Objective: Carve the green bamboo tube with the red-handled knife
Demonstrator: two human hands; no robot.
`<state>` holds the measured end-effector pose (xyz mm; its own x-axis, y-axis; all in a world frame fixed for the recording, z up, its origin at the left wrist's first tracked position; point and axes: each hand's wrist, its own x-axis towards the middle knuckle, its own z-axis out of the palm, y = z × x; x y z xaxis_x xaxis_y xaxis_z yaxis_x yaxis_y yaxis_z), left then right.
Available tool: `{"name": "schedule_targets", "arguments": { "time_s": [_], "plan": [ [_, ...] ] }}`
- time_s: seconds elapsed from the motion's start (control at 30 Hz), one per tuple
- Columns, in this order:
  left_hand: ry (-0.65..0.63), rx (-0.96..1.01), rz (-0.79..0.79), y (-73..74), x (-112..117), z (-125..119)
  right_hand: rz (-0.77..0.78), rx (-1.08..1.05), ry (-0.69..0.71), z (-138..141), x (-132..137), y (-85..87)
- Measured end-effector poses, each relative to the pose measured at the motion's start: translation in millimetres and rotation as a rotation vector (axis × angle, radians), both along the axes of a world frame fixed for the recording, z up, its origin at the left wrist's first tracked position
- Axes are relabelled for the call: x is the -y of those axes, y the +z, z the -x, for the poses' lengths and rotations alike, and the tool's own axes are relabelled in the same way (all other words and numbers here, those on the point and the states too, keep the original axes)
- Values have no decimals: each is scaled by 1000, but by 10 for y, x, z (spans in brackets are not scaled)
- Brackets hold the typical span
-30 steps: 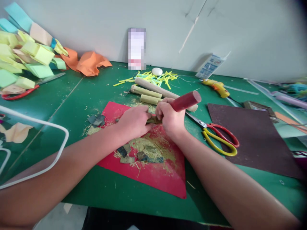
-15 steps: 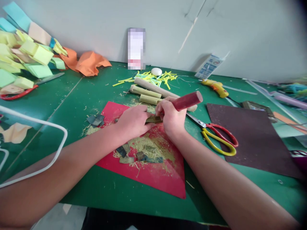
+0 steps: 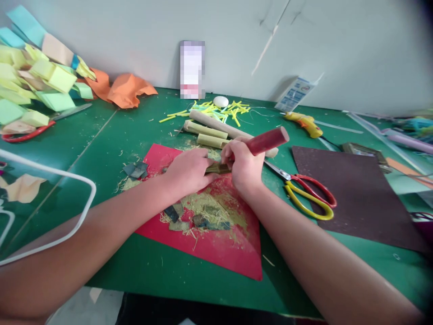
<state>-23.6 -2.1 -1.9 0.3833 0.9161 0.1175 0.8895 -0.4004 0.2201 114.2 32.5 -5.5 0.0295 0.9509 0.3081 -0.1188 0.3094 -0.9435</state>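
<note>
My left hand (image 3: pixel 187 171) is closed around one end of a short greenish-brown piece that looks like bamboo (image 3: pixel 218 168), above a red sheet (image 3: pixel 233 262). Close beside it, my right hand (image 3: pixel 246 164) grips a tool by its round dark-red handle (image 3: pixel 269 141), which slants up to the right. The tool's working end is hidden by my fingers. Pale shavings and dust (image 3: pixel 216 205) and several dark green chips (image 3: pixel 216 225) lie on the sheet below my hands. Behind them rest two pale cut bamboo-like lengths (image 3: pixel 209 130) and a longer wooden stick (image 3: pixel 230 128).
Scissors (image 3: pixel 314 194) with red and yellow handles lie to the right, partly over a dark brown board (image 3: pixel 352 194). Farther back are a yellow glue gun (image 3: pixel 306 124), yellow strips (image 3: pixel 238 108) and a white egg-shaped object (image 3: pixel 220 101). Folded paper (image 3: pixel 50 76) piles up left; a white frame (image 3: pixel 91 189) crosses there.
My right hand and the red-handled tool have shifted slightly to the right. My left hand stays in place on the bamboo-like piece.
</note>
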Motion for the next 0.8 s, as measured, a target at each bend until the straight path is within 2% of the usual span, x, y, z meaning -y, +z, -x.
{"name": "schedule_targets", "arguments": {
  "time_s": [0.23, 0.4, 0.6, 0.8],
  "plan": [
    [3, -8, -6, -4, 2, -7, 6, 104, -14, 10, 15, 28],
    [-16, -22, -23, 0, 6, -7, 43, 119, 58, 0, 39, 41],
    [-6, -24, -31, -11, 1, -4, -3, 65, -3, -4, 6, 12],
    [-13, -22, -31, -19, -1, -5, 5, 88, 9, 1, 3, 22]
  ]
}}
